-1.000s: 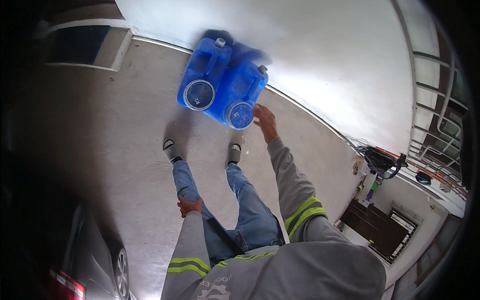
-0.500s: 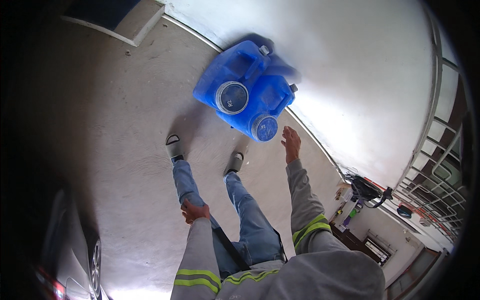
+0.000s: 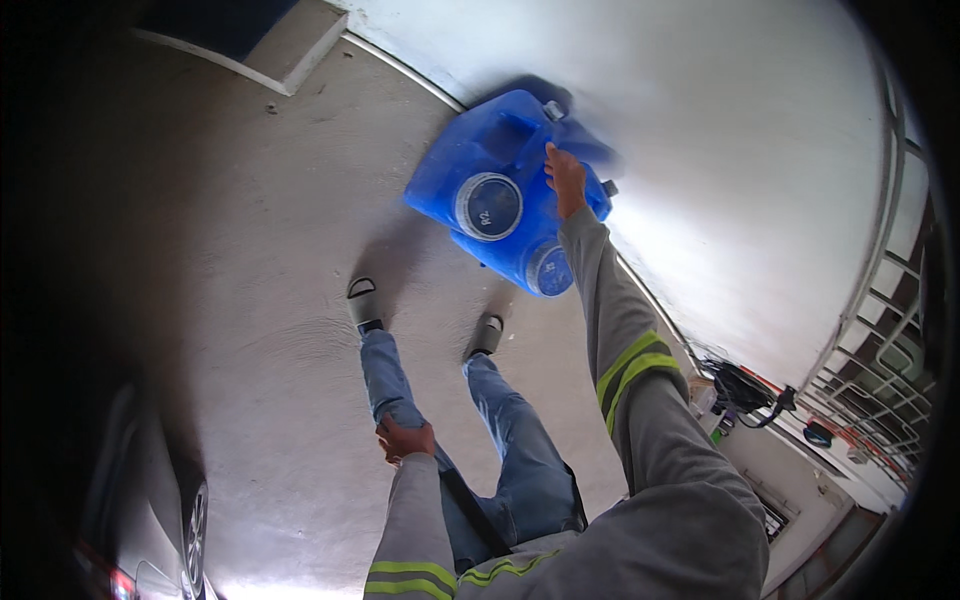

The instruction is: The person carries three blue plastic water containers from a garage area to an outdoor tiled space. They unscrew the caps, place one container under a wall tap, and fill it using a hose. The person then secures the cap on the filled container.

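Two blue water jugs stand side by side against the white wall, each with a round lid facing me and a small grey cap on top. The left jug point(image 3: 440, 170) has a dark lid; the right jug point(image 3: 505, 258) has a blue lid and is partly covered by my arm. My right hand point(image 3: 566, 180) is over the jugs, near their handles, with its fingers loosely bent and nothing visible in them. Whether it touches a jug is unclear. My left hand point(image 3: 404, 440) rests on my left knee point(image 3: 393, 390), fingers draped over the jeans.
A silver car point(image 3: 150, 500) with a visible wheel is at the lower left. A raised ledge point(image 3: 300, 45) juts out at the far left. Along the right are a metal grille point(image 3: 885, 340) and a dark, cable-like bundle point(image 3: 740, 388) by the wall.
My right hand has moved up and left from beside the right jug to above the jugs. My left hand stays on the knee. The view has shifted slightly.
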Demonstrator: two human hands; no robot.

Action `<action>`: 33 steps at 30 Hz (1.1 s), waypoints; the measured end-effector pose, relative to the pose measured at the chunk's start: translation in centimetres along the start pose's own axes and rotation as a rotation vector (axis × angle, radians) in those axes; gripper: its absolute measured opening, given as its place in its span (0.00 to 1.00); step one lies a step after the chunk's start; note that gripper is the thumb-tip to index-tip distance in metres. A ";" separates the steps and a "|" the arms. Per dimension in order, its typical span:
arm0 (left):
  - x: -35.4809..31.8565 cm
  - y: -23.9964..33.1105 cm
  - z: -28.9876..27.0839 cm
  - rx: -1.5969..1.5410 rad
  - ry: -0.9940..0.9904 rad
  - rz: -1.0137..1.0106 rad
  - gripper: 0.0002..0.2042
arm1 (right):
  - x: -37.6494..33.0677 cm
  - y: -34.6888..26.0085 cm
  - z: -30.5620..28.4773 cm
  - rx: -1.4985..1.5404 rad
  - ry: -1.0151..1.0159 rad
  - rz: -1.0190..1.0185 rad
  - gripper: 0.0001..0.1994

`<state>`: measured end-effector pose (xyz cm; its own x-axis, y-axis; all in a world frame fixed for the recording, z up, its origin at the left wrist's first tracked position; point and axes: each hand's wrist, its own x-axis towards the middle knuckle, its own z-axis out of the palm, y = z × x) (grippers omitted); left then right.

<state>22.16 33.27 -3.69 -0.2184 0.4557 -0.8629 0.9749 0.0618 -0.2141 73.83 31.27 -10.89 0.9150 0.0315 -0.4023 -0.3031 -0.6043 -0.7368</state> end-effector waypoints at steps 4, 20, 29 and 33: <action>0.0 -0.2 -0.5 0.019 0.015 0.013 0.41 | 0.2 -0.7 5.5 0.526 -0.180 0.132 0.22; 0.6 1.0 -3.9 0.146 0.027 0.055 0.45 | -22.1 1.5 3.9 0.468 -0.267 0.200 0.25; 0.4 0.3 -4.4 0.241 0.061 0.153 0.47 | -37.0 8.3 -4.7 0.018 -0.462 0.275 0.28; 0.4 -0.3 -2.4 0.266 0.139 0.194 0.46 | -42.7 14.4 -10.4 0.050 -0.290 0.417 0.29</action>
<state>21.93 35.57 -2.88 -0.0047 0.5543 -0.8323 0.9480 -0.2623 -0.1801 33.18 12.97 1.34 0.6043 0.0200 -0.7965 -0.6456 -0.5737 -0.5041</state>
